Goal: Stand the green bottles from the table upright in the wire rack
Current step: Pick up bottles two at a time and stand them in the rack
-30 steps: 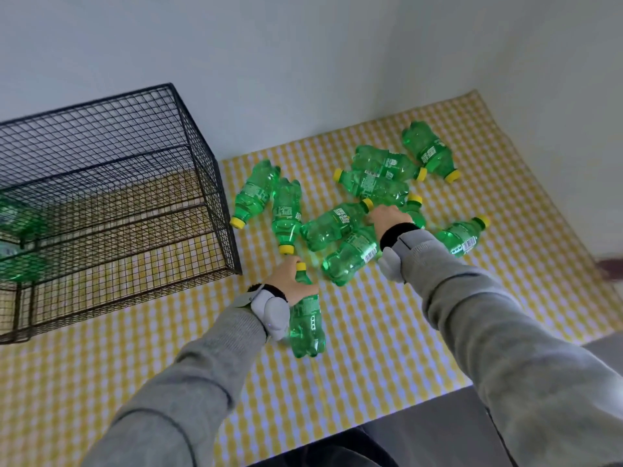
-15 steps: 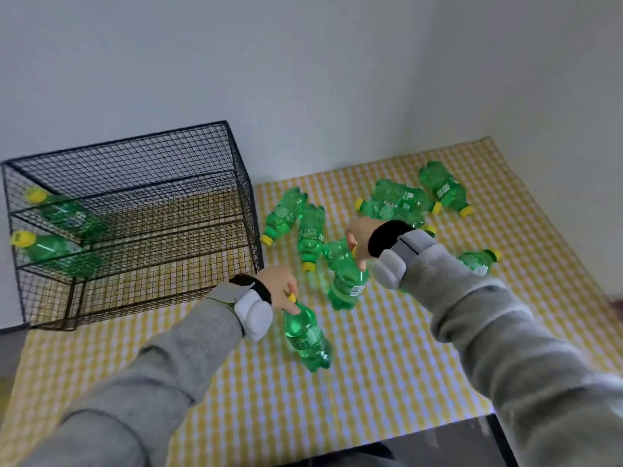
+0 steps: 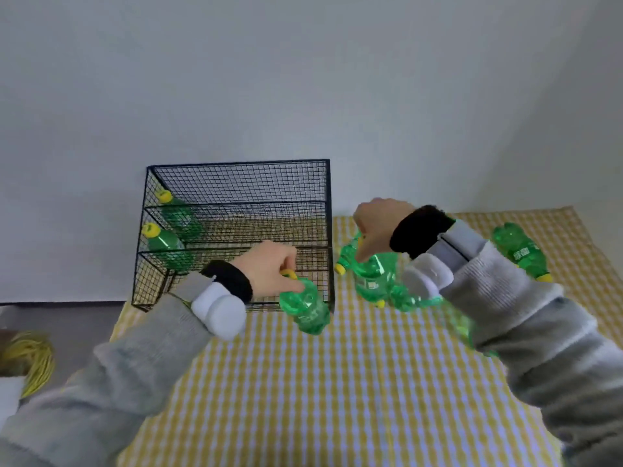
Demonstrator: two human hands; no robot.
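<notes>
A green bottle [image 3: 305,311] is gripped by the neck in the left hand [image 3: 269,269], the fingers closed just under its yellow cap; the body hangs down and toward the camera, in front of the wire rack's [image 3: 236,183] lower right corner. A second bottle [image 3: 374,274] is held from above by the right hand [image 3: 377,227], which is closed around its top; the cap is hidden by the hand and the bottle is blurred. Both held bottles are seen above the checked cloth [image 3: 337,382], outside the rack.

Two bottles [image 3: 177,214] are already placed in the rack at its left end, one behind the other, caps up, each in its own row. More bottles [image 3: 519,254] are left lying on the cloth to the right of the rack, partly hidden by the right hand and sleeve. A yellow coil [image 3: 32,358] is seen on the floor at the left edge.
</notes>
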